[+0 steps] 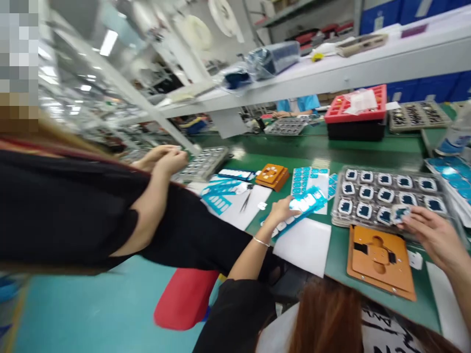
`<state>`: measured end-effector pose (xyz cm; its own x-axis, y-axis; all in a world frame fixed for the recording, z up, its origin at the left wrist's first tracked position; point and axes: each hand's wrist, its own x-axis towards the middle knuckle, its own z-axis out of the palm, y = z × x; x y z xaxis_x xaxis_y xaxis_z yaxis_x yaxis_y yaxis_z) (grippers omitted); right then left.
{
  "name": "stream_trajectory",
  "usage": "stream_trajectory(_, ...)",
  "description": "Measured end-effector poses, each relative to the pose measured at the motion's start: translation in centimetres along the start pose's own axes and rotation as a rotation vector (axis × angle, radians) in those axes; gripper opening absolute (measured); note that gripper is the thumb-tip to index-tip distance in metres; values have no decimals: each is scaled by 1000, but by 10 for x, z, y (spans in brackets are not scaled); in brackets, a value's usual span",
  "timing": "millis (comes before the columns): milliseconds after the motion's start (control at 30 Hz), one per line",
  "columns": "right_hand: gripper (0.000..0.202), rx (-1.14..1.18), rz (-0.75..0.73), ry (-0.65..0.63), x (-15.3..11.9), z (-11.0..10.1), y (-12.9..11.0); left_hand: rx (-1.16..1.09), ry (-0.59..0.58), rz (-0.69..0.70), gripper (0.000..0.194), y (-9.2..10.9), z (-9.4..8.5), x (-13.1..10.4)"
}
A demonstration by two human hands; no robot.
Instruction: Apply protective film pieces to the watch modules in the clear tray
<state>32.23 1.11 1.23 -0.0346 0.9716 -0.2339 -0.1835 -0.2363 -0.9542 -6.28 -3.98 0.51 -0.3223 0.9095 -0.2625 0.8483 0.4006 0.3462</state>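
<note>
Reddish-brown hair (pixel 327 314) fills the bottom edge of the frame, with a black sleeve (pixel 235 314) to its left. From there the left hand (pixel 281 211) reaches up to a strip of blue stickers (pixel 305 203) at centre frame; its fingers are closed on the strip's near end, which lies slanted over the green tabletop (pixel 338 255). At the right, the right hand (pixel 430 230) pinches a small blue-centred part (pixel 399 213) between thumb and fingertips, right at the near edge of a grey tray (pixel 390 193) filled with rows of like parts. Just below the tray lies an orange plate (pixel 380 262) with cut-outs. White paper sheets (pixel 305 245) lie under and beside the strip.

Farther up the tabletop sit a small orange block (pixel 272 175), tweezers (pixel 246 201) on white paper, and more blue sticker sheets (pixel 309 179). A red tray (pixel 355 105) on a black box stands at upper right. A grey shelf (pixel 331 73) crosses the top, carrying bags and boxes.

A co-worker in black (pixel 73 211) takes up the left half, blocking that end of the tabletop, both hands (pixel 165 159) raised together near another grey tray. A red stool (pixel 186 296) stands on the teal floor below.
</note>
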Motion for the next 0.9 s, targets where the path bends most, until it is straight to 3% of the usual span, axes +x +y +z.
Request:
stream_trajectory(167,58,-42,17,45,10,-7,2,-171,130,134,48,0,-26,-6)
stream_trajectory(300,51,107,-49,34,11,-8,-6,-267,123,337,55,30,-48,-3)
stream_trajectory(367,48,192,-96,-19,6,-8,-11,-283,16,475,60,60,-52,7)
stream_trajectory(467,54,226,-167,42,4,-8,-17,-240,-186,678,63,119,-43,37)
stream_trajectory(600,56,242,-283,144,23,-25,-19,-95,-317,837,75,207,-4,79)
stream_trajectory(700,38,228,-327,179,33,-39,-17,4,-316,880,80,245,18,83)
stream_trajectory(733,31,222,-333,177,35,-42,-16,31,-296,882,82,247,19,81)
stream_trajectory(800,26,216,-339,165,37,-45,-13,66,-219,868,83,231,12,83)
stream_trajectory(900,35,225,-345,140,39,-46,-10,46,-12,771,76,166,-5,101)
